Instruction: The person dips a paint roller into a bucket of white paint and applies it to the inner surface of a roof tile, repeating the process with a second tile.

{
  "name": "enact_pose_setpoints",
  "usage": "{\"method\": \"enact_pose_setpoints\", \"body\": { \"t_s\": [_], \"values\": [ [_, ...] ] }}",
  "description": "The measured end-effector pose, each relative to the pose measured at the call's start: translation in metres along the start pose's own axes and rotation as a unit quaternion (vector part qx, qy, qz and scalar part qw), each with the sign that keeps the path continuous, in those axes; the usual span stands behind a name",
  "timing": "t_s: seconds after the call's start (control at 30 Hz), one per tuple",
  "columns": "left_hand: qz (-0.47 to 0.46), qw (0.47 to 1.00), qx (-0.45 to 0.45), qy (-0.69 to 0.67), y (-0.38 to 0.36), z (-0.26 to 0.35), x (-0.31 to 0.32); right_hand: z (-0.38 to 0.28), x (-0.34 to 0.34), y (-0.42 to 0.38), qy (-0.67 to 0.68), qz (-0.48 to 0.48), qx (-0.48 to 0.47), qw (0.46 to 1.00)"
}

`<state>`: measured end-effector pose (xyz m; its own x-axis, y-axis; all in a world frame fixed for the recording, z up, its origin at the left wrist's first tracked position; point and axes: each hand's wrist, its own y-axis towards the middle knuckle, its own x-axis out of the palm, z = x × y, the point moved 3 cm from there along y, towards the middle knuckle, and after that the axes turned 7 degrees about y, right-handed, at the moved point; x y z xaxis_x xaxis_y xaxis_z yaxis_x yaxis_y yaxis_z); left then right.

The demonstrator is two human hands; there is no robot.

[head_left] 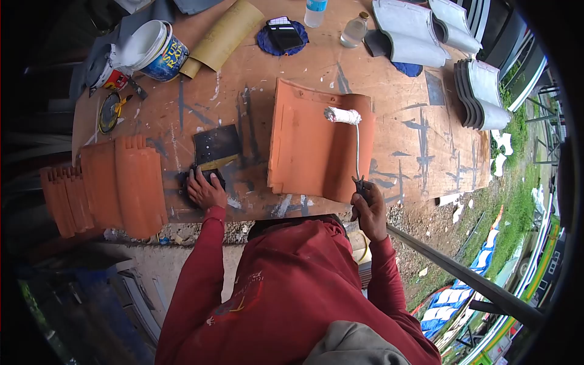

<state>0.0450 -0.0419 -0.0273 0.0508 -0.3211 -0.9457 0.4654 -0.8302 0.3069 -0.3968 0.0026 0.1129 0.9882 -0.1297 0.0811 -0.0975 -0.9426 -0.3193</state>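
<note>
My right hand [369, 210] is closed around the dark handle of a small paint roller [343, 115], whose whitish sleeve is held over an orange clay roof tile [310, 140]. The tile lies on the wooden table, wave side up. My left hand [207, 190] rests with fingers spread on a dark, flat piece [215, 178] near the front edge. Just beyond it lies a black paint tray or sheet [218, 143] with a yellowish strip along its near side. Left of this hand, a row of orange tiles [121, 182] is stacked closely together.
A paint bucket [164, 58], an open can [115, 79] and a lid [109, 112] stand at the back left beside a tan curved piece [228, 33]. A phone [286, 36], a glass bottle [354, 30] and grey tiles [410, 30] are farther back. A pole [456, 271] slants at my right.
</note>
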Motion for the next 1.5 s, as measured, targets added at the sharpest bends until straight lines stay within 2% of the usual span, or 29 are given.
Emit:
{"method": "enact_pose_setpoints", "body": {
  "t_s": [0.17, 0.27, 0.3, 0.37, 0.4, 0.53, 0.6, 0.63, 0.7, 0.77, 0.83, 1.0, 1.07, 1.17, 1.2, 1.23, 1.3, 1.37, 1.5],
  "values": [
    [0.017, 1.000, 0.003, 0.008, 0.000, -0.002, 0.000, -0.017, -0.001, 0.019, -0.027, -0.016, -0.044, 0.999],
    [0.018, 1.000, -0.002, -0.002, -0.001, -0.002, -0.003, -0.030, -0.011, 0.035, -0.063, 0.023, -0.109, 0.992],
    [0.021, 1.000, -0.008, -0.005, -0.001, -0.001, -0.003, -0.040, -0.017, 0.041, -0.151, 0.021, -0.177, 0.972],
    [0.035, 0.999, -0.002, -0.001, 0.001, -0.001, -0.005, -0.060, -0.031, 0.049, -0.324, 0.019, -0.304, 0.896],
    [0.051, 0.999, 0.002, -0.004, 0.001, -0.001, -0.004, -0.069, -0.040, 0.052, -0.334, 0.020, -0.233, 0.913],
    [0.051, 0.999, -0.006, -0.012, 0.001, -0.001, -0.005, -0.109, -0.057, 0.075, -0.417, -0.014, -0.260, 0.871],
    [0.045, 0.999, -0.010, -0.015, 0.003, -0.002, -0.005, -0.116, -0.062, 0.087, -0.536, -0.036, -0.277, 0.797],
    [0.045, 0.999, -0.005, -0.016, 0.002, -0.003, -0.004, -0.116, -0.061, 0.093, -0.540, -0.044, -0.274, 0.795],
    [0.042, 0.999, -0.012, -0.013, 0.002, -0.004, -0.002, -0.111, -0.054, 0.106, -0.621, -0.083, -0.324, 0.709],
    [0.048, 0.999, -0.008, -0.010, 0.001, -0.004, -0.002, -0.099, -0.039, 0.119, -0.633, -0.118, -0.357, 0.677],
    [0.051, 0.999, -0.009, -0.015, 0.002, -0.005, -0.001, -0.093, -0.021, 0.135, -0.594, -0.149, -0.355, 0.707],
    [0.054, 0.998, -0.011, -0.020, 0.003, -0.005, 0.002, -0.093, 0.002, 0.156, -0.580, -0.194, -0.333, 0.718],
    [0.065, 0.998, -0.004, -0.021, 0.004, -0.005, -0.002, -0.102, -0.012, 0.154, -0.577, -0.209, -0.317, 0.724],
    [0.049, 0.998, -0.015, -0.029, 0.007, -0.005, -0.015, -0.123, -0.047, 0.151, -0.604, -0.200, -0.232, 0.736],
    [0.050, 0.998, -0.020, -0.039, 0.007, -0.010, -0.014, -0.130, -0.061, 0.151, -0.611, -0.197, -0.225, 0.733],
    [0.050, 0.998, -0.023, -0.040, 0.007, -0.012, -0.015, -0.133, -0.077, 0.155, -0.553, -0.211, -0.235, 0.771],
    [0.037, 0.998, -0.036, -0.027, 0.006, -0.012, -0.015, -0.141, -0.076, 0.156, -0.553, -0.234, -0.266, 0.754],
    [0.046, 0.998, -0.031, -0.033, 0.008, -0.015, -0.018, -0.139, -0.055, 0.155, -0.608, -0.198, -0.209, 0.740],
    [0.047, 0.998, -0.020, -0.042, 0.006, -0.003, -0.015, -0.099, -0.018, 0.164, -0.516, -0.221, -0.249, 0.789]
  ]
}}
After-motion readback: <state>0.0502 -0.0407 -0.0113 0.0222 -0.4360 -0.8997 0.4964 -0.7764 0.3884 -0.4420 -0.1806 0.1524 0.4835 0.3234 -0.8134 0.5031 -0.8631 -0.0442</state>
